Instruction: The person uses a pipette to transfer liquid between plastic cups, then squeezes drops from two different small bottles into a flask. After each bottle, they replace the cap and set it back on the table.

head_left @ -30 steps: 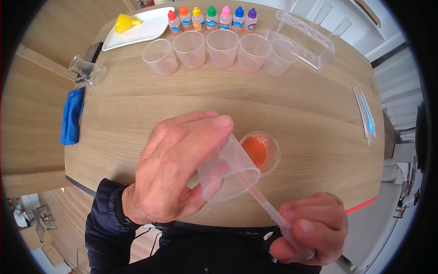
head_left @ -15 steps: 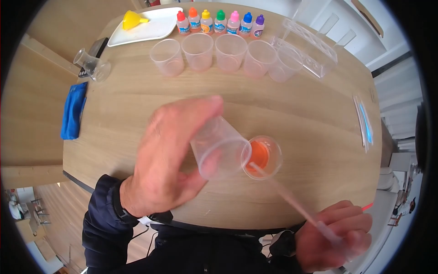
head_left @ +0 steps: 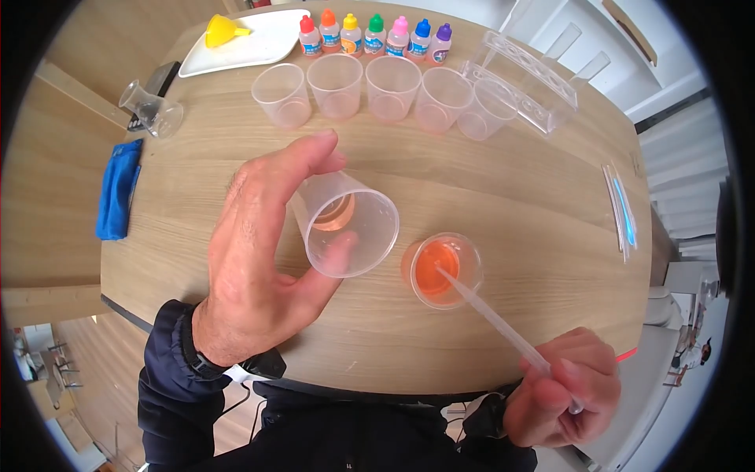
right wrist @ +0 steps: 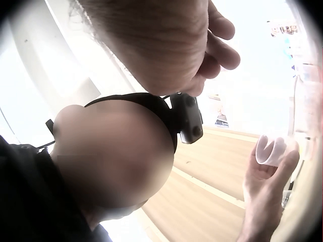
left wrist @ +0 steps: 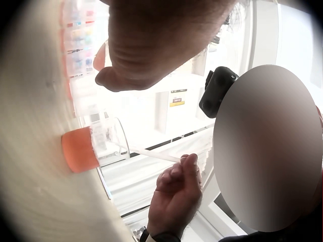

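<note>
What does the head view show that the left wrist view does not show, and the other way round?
Only the head view shows the left hand holding an empty clear cup, tilted above the table, and the blue cloth. Only the left wrist view shows the orange cup from the side and a headset. Both show the right hand gripping a pipette that reaches into the orange cup.
</note>
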Demonstrator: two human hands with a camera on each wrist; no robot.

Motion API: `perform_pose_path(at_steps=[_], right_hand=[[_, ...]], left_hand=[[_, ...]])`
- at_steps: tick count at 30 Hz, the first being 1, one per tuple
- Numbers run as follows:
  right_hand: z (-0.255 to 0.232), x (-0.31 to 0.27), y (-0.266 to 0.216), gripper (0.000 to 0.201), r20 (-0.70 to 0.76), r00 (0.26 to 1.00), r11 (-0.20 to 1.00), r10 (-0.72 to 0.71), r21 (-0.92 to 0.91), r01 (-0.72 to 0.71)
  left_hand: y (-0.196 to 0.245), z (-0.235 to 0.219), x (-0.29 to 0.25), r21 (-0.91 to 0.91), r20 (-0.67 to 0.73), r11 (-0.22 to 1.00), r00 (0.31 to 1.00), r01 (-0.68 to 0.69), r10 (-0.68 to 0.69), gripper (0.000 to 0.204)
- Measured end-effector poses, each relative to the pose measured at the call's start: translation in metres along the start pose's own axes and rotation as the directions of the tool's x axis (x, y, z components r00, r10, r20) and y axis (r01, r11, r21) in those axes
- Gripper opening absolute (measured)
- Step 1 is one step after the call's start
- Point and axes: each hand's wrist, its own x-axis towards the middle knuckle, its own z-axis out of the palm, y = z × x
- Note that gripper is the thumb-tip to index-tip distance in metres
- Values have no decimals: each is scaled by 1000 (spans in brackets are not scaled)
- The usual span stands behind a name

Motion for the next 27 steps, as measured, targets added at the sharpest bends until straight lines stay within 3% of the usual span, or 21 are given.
perform_pose_path(at_steps=[4,7,10,14,18,20,27], right_hand=[[3,1,0,37,-42,999,999,30,34,-29],[5,0,5,39,-85,996,1000,-9,-3,9],[8,-1,0,39,-100,995,999,30,-14,-32],[6,-1,-6,38,-66,994,996,92,-13,-93],[5,-2,-5,36,-49,995,995,92,-21,-93],[5,-1,-5,35,-37,996,997,81,-15,-82],[1,-3,0,31,-12,998,998,63,6,-63]], left_hand=[[-3,-7,-1,-6,8,1000,999,31,-31,85],[-4,-12,0,-78,-62,983,983,166,-171,86],[-18,-28,6,3,-266,986,951,164,-158,83],[-48,-49,15,-246,-451,905,786,347,-424,73],[-103,-51,10,-284,-288,831,783,479,-551,73],[-124,-40,8,-175,-232,831,798,528,-556,75],[-129,-21,15,94,-146,859,860,504,-488,84]])
